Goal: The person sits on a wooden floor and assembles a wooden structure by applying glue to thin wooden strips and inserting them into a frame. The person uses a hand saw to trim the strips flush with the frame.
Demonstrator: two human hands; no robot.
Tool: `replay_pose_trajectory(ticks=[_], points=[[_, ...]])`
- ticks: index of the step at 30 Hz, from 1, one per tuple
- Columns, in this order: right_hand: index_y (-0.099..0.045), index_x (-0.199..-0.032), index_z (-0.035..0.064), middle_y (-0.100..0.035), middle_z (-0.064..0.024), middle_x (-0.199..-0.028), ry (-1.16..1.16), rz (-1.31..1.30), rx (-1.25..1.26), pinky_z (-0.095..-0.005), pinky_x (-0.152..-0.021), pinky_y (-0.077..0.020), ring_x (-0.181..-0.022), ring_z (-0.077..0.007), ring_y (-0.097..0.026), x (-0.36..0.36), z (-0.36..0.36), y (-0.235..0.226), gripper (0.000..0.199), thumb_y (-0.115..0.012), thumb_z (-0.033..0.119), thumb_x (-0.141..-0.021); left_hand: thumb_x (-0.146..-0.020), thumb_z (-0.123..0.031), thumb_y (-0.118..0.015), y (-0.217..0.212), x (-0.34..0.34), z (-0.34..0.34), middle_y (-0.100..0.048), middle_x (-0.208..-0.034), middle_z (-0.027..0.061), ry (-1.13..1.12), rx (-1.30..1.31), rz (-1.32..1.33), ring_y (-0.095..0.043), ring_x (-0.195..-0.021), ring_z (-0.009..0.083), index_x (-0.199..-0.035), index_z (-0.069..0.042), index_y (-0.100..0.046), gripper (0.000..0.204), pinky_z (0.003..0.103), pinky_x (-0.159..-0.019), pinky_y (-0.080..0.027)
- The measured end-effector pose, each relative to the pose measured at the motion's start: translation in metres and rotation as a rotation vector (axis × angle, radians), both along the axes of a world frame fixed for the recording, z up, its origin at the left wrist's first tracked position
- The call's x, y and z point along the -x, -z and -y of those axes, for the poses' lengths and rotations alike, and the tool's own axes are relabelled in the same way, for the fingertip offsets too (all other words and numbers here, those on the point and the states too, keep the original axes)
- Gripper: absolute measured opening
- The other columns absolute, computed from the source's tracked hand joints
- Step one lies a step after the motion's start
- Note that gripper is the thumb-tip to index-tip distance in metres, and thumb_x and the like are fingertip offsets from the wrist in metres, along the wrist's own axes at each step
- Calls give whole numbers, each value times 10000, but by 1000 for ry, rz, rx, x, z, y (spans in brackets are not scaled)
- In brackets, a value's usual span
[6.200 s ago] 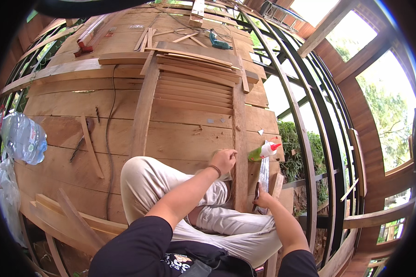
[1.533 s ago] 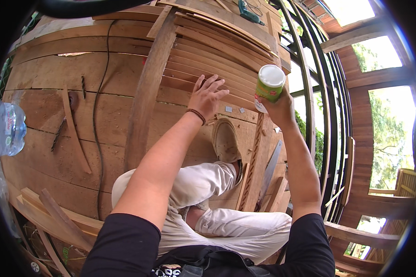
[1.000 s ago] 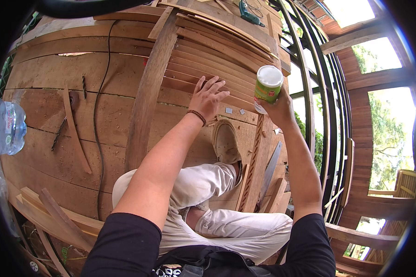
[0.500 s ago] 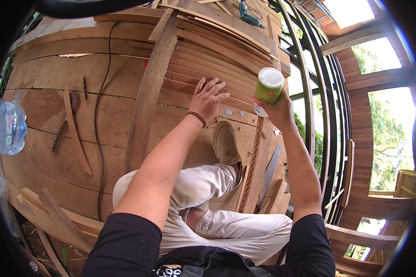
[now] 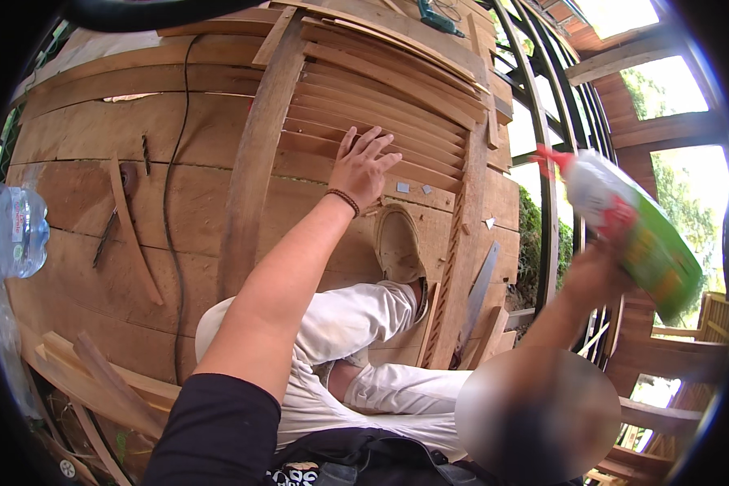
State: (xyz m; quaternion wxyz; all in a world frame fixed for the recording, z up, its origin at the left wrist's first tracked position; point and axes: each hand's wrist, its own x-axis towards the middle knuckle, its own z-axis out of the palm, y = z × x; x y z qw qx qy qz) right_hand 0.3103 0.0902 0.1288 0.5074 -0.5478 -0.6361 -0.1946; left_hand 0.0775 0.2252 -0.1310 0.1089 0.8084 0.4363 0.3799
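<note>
Left hand (image 5: 363, 166) flat on the louvred wooden panel (image 5: 381, 89), fingers spread and open, palm pressing the thin slats, probably to pin them down or feel how they sit. Nothing gripped there, just resting weight. Dark bead bracelet (image 5: 344, 200) on that wrist.

Right hand (image 5: 595, 275) well off to the right of the panel, out past its edge and up in the air, closed around a green and white glue bottle (image 5: 636, 231) with a red nozzle. Bottle tilted, nozzle pointing up and back toward the panel, blurred, so likely being swung or shaken. Exact finger wrap hard to make out through the blur.

Tan shoe (image 5: 398, 243) planted just below the panel, against the long side rail, looks like a brace to stop the frame sliding on the plank floor (image 5: 81, 146). Hand saw (image 5: 476, 283) lying just right of that rail. Black cable (image 5: 172, 162) trailing left of the panel, clear plastic water bottle (image 5: 12, 235) far left near the edge. Loose wood offcuts (image 5: 89, 381) piled lower left.
</note>
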Motion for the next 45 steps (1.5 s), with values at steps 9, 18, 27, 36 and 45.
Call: replay_pose_trajectory(ticks=[9, 18, 27, 36, 45], points=[[-631, -1190, -35, -755, -125, -1059, -93, -427, 597, -348, -846, -587, -914, -186, -730, -16, -48, 89, 484, -890, 108, -806, -832, -72, -680, -3, 2, -2, -566, -1479, 24, 16, 24, -4, -400, -1478, 228, -1202, -232, -763, 411, 522, -1282, -187], [-623, -1214, -1, -755, -134, -1104, -53, -171, 696, -373, -896, -577, -1021, -226, -727, 5, -80, 93, 497, -881, 149, -817, -807, -86, -738, 2, 1, 0, -541, -1496, 10, 22, 35, 7, -394, -1482, 230, -1213, -259, -739, 441, 538, -1279, -177], [-617, -1214, -15, -750, -147, -1086, -152, -134, 773, -358, -875, -571, -999, -220, -725, 17, -88, 90, 469, -856, 99, -826, -808, -97, -740, 6, -1, -3, -549, -1489, 6, 12, 12, 9, -397, -1480, 221, -1198, -267, -748, 426, 533, -1280, -170], [-608, -1213, -24, -742, -199, -1083, -114, -31, 767, -391, -879, -567, -1008, -301, -736, 17, -93, 95, 511, -867, 106, -793, -808, -102, -738, 2, -1, -1, -551, -1488, 9, 15, 29, 4, -397, -1481, 223, -1190, -262, -753, 414, 535, -1283, -168], [-612, -1197, -15, -747, -205, -1070, -92, -4, 770, -399, -865, -569, -1007, -330, -740, 19, -88, 95, 495, -867, 119, -795, -844, -153, -709, 3, 0, 5, -556, -1494, 32, 35, 44, 1, -384, -1492, 230, -1185, -237, -768, 356, 524, -1290, -150]])
